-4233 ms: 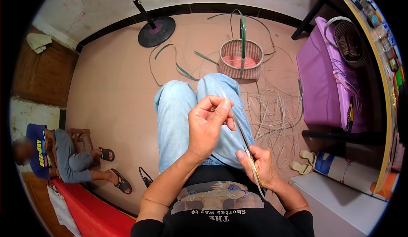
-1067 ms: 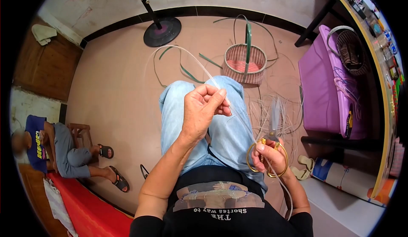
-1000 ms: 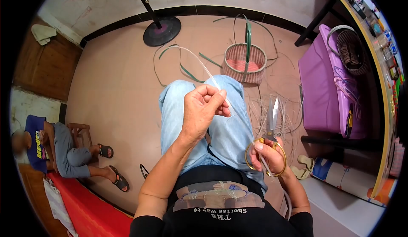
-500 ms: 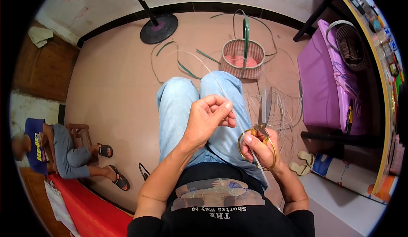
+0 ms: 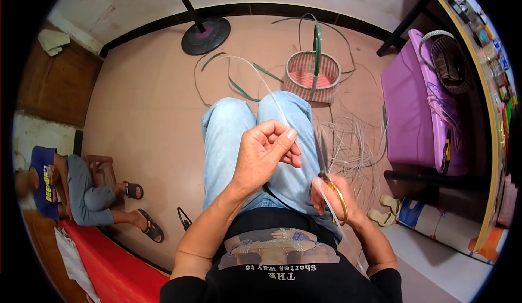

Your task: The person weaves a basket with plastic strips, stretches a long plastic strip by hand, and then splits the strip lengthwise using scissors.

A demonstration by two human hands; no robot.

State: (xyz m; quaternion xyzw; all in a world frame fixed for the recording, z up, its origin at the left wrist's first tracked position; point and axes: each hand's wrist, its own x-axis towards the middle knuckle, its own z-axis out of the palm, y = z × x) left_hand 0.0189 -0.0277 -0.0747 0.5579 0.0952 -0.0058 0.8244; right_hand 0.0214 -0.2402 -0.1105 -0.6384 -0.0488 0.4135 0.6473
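Scissors (image 5: 324,176) turned edge-on, gripped by right fingers (image 5: 315,195); left fingers (image 5: 284,142) pinch strip (image 5: 274,97), basket (image 5: 326,95) beyond.

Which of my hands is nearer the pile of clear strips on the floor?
Right. Your right hand, holding scissors, is below-left of the pile in view; your left hand is farther left, pinching a strip.

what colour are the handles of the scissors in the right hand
Gold; the scissor handles show best in the head view.
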